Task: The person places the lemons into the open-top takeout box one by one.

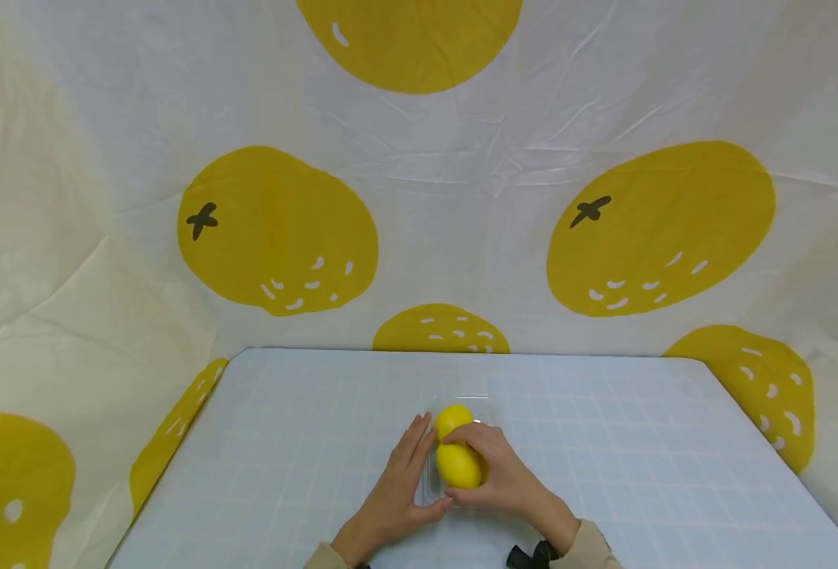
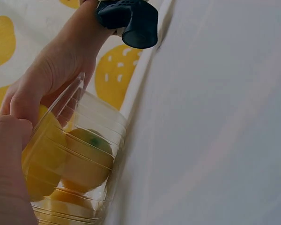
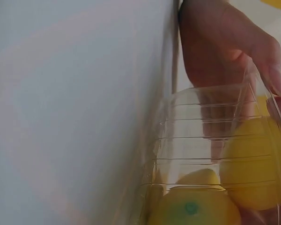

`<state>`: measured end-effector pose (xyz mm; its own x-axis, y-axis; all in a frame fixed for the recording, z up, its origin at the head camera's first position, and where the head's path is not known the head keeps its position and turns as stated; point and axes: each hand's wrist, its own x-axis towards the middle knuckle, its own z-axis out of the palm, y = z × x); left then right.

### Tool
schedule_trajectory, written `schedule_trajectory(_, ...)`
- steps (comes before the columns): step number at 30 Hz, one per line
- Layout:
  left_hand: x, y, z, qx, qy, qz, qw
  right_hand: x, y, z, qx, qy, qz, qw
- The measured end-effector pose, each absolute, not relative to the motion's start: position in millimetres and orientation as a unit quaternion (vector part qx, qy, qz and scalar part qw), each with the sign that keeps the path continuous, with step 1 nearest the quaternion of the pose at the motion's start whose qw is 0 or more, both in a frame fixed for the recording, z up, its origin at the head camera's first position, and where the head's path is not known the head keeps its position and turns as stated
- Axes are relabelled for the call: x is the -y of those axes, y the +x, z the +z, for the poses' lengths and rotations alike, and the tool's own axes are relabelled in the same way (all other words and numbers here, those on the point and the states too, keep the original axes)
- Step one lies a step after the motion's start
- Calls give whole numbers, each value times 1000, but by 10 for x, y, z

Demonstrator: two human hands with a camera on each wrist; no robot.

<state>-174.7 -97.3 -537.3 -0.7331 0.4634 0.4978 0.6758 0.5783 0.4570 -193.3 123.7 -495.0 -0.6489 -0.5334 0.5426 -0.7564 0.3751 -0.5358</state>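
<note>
A clear plastic container (image 2: 100, 110) with ridged sides stands on the table and holds several lemons. My right hand (image 1: 497, 474) grips one lemon (image 1: 458, 466) from above at the container's near end, thumb on the near side and fingers over the far side. Beyond it sits another lemon (image 1: 453, 419). Through the clear wall, a lemon with a greenish mark (image 2: 90, 161) shows beneath the gripped one. My left hand (image 1: 394, 490) lies along the container's left side, fingers straight; its thumb points towards my right thumb, close to it.
The table (image 1: 647, 442) has a pale checked cover. Behind it hangs a white cloth (image 1: 462, 237) printed with large yellow fruit. A black device (image 1: 530, 555) sits at my right wrist, by the beige sleeve (image 1: 590, 547).
</note>
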Motion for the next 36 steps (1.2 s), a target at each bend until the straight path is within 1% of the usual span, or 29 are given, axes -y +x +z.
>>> schedule_trajectory(5, 980, -1749, -5395, 875, -325, -320, 161, -1227, -1934, -4948, 819, 402, 388, 135)
schedule_trajectory(13, 984, -1753, -5393, 877, -327, -316, 157, -1233, -1947, -4970, 818, 423, 354, 163)
schedule_trajectory(18, 976, -1765, -5389, 874, -330, -317, 164, -1244, -1940, -4946, 819, 420, 364, 146)
schedule_trajectory(25, 970, -1775, -5415, 872, -332, -317, 169, -1328, -1954, -4898, 803, 424, 409, 86)
schedule_trajectory(27, 969, -1774, -5417, 873, -331, -317, 168, -1357, -1967, -4912, 799, 436, 407, 79)
schedule_trajectory(34, 971, -1769, -5412, 875, -329, -317, 159, -1380, -2012, -4958, 791, 469, 386, 75)
schedule_trajectory(36, 973, -1768, -5410, 874, -330, -319, 159, -1371, -2015, -4962, 792, 478, 371, 85)
